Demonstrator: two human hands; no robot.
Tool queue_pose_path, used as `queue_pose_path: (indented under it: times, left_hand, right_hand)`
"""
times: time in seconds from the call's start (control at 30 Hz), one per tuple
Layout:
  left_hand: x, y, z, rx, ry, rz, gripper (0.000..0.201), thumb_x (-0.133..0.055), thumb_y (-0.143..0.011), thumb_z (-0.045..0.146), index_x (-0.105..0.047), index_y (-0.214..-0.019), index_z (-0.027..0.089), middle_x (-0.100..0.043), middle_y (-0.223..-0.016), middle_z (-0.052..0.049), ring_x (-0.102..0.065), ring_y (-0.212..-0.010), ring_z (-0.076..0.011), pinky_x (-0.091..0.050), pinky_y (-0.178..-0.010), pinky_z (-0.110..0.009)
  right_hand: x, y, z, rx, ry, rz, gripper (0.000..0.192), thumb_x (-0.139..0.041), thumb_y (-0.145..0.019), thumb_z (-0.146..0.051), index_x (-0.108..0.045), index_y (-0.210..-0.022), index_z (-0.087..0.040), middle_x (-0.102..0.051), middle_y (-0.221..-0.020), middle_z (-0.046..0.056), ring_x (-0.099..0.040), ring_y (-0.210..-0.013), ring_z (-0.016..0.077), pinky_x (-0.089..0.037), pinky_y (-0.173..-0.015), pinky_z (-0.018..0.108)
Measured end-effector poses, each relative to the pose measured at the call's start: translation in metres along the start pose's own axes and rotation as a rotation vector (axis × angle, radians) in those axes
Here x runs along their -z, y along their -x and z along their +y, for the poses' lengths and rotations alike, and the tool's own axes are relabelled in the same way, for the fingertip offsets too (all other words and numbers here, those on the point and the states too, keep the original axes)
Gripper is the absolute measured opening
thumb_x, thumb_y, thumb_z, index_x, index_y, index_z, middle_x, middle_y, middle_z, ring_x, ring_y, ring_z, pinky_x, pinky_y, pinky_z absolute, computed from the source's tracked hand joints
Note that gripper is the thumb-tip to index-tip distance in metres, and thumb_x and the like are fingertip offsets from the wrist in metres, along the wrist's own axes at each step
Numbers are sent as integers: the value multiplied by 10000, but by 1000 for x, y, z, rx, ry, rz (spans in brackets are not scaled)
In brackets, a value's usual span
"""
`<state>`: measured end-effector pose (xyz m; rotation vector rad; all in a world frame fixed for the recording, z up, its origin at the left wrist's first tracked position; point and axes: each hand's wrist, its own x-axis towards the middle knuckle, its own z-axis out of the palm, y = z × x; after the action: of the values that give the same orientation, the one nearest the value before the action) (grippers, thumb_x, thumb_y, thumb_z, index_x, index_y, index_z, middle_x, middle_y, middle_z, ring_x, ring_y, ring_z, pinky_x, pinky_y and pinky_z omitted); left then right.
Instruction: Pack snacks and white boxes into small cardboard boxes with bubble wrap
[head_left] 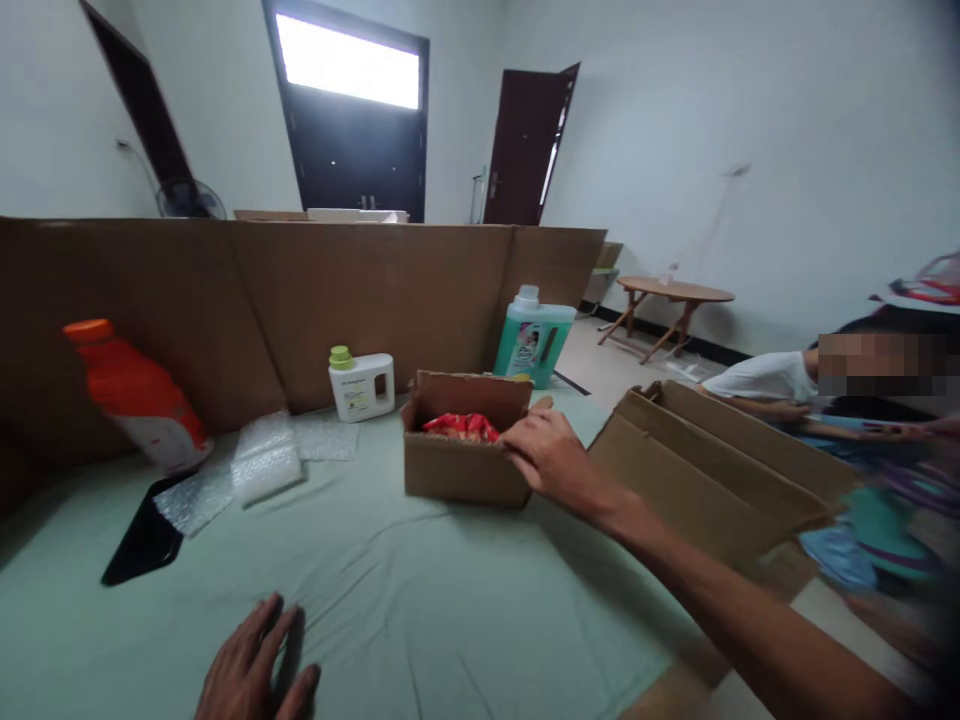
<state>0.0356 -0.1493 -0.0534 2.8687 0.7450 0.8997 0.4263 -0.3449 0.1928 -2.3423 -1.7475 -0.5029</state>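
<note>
A small cardboard box without a lid stands in the middle of the green cloth. Inside it lies a crinkled red packet, only its top showing. My right hand is closed over the box's right wall, its fingers bent at the rim; the fingertips are partly hidden. Near the front edge, my left hand is held low with fingers and thumb apart, holding nothing. Behind the box are a white bottle with a green cap and a jug of teal liquid.
At left lie an orange bottle, tilted, bubble wrap and a black tablet-like slab. A tall cardboard screen closes the back. To the right is an open carton, with a person in a white shirt beyond.
</note>
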Motion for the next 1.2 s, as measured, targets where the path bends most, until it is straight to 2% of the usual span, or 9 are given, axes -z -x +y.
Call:
queue_pose_path:
  times: [0.13, 0.23, 0.33, 0.5, 0.63, 0.83, 0.93, 1.07, 1.2]
  left_hand:
    - [24, -6, 28, 163, 125, 4, 656, -610, -884, 442, -419, -1471, 216, -513, -1476, -168, -526, -1332, -353, -522, -1022, -544]
    - [38, -15, 47, 268, 293, -18, 729, -590, -902, 430, -290, -1533, 223, -476, -1507, -167, -493, -1367, -339, -481, -1076, -553]
    - [42, -31, 58, 359, 457, -57, 778, -611, -876, 415, -265, -1542, 210, -444, -1532, -170, -459, -1396, -349, -444, -1110, -560]
    - [37, -60, 73, 398, 671, -104, 801, -636, -785, 346, -344, -1499, 129, -535, -1421, -209, -516, -1321, -367, -451, -1086, -537]
    - [49, -59, 76, 473, 657, -60, 594, -593, -774, 311, -521, -1334, 124, -653, -1195, -174, -610, -1164, -322, -504, -1019, -484]
    - [85, -13, 46, 638, 474, 4, 301, -554, -815, 421, -672, -964, 188, -719, -917, -111, -680, -842, -274, -590, -809, -417]
    - [94, 8, 27, 717, 408, -12, 328, -535, -836, 472, -679, -916, 188, -731, -883, -107, -687, -803, -281, -598, -769, -422]
    - [84, 21, 17, 771, 418, -13, 321, -587, -826, 496, -707, -870, 201, -736, -886, -100, -694, -832, -297, -596, -776, -427]
    - [58, -4, -2, 874, 432, 72, 319, -647, -899, 441, -678, -1082, 182, -692, -1095, -89, -671, -975, -257, -580, -849, -424]
  right_hand:
    - [17, 36, -43, 224, -384, 223, 218, -649, -904, -323, -686, -1111, -265, -746, -1114, 71, -658, -1105, 259, -398, -1065, 483]
    - [10, 54, -38, -49, -590, 314, 263, -621, -899, -429, -686, -1133, -326, -733, -1166, 74, -658, -1132, 296, -468, -1026, 490]
    - [-26, 57, -30, -347, -771, 150, 295, -625, -847, -445, -715, -1072, -277, -763, -1055, 86, -712, -1003, 299, -563, -904, 456]
    - [-94, 53, -56, -384, -1054, -145, 423, -572, -700, -304, -705, -1082, -181, -774, -1011, 104, -733, -852, 274, -609, -771, 399]
    - [-113, 61, -84, -433, -1061, -144, 411, -530, -697, -327, -707, -1043, -193, -777, -896, 86, -723, -740, 270, -605, -699, 391]
    - [-125, 73, -124, -301, -1046, -177, 314, -536, -781, -422, -742, -897, -215, -771, -839, 96, -723, -764, 287, -603, -720, 389]
    - [-120, 50, -127, -127, -1066, -237, 312, -554, -811, -446, -761, -876, -223, -768, -836, 86, -707, -734, 271, -600, -709, 363]
    - [-114, -27, -113, 72, -918, -210, 329, -492, -864, -407, -759, -818, -219, -753, -765, 59, -706, -705, 251, -587, -632, 320]
    - [-141, -130, -129, 209, -786, -129, 348, -504, -836, -232, -739, -1092, -222, -748, -1118, 87, -683, -1058, 284, -552, -935, 425]
